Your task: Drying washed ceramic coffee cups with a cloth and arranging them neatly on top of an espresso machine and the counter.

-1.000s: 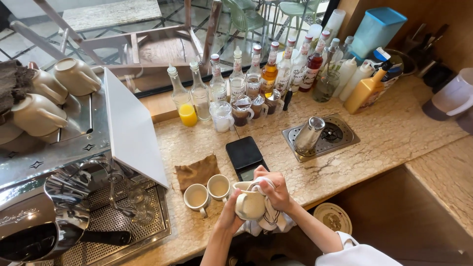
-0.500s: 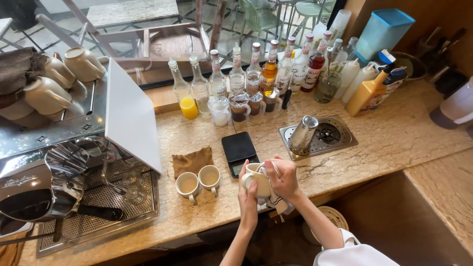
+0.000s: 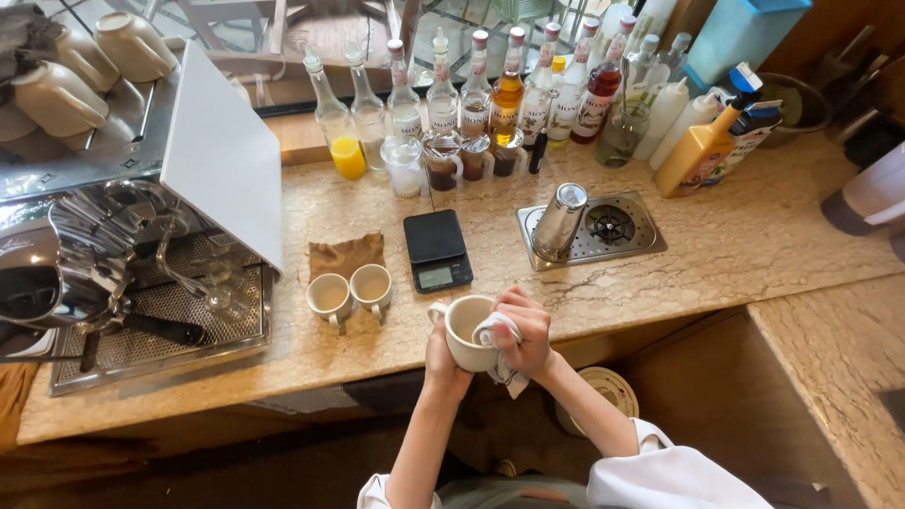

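My left hand (image 3: 439,362) grips a cream ceramic cup (image 3: 462,332) from below, just past the counter's front edge. My right hand (image 3: 524,330) holds a white cloth (image 3: 497,351) pressed against the cup's rim and inside. Two more cream cups (image 3: 350,292) stand side by side on the marble counter (image 3: 735,245) to the left, next to a brown cloth (image 3: 345,254). A small black scale (image 3: 436,249) sits just beyond my hands.
An espresso machine (image 3: 123,236) with cups on top fills the left. A steel pitcher (image 3: 560,221) lies on a rinser tray (image 3: 613,228). Several syrup bottles (image 3: 509,90) and squeeze bottles (image 3: 693,151) line the back. A lower side counter (image 3: 830,358) runs at right.
My hands with the cup and cloth have stayed together at the counter's front edge; the cloth has shifted around the rim. The camera view has shifted slightly.
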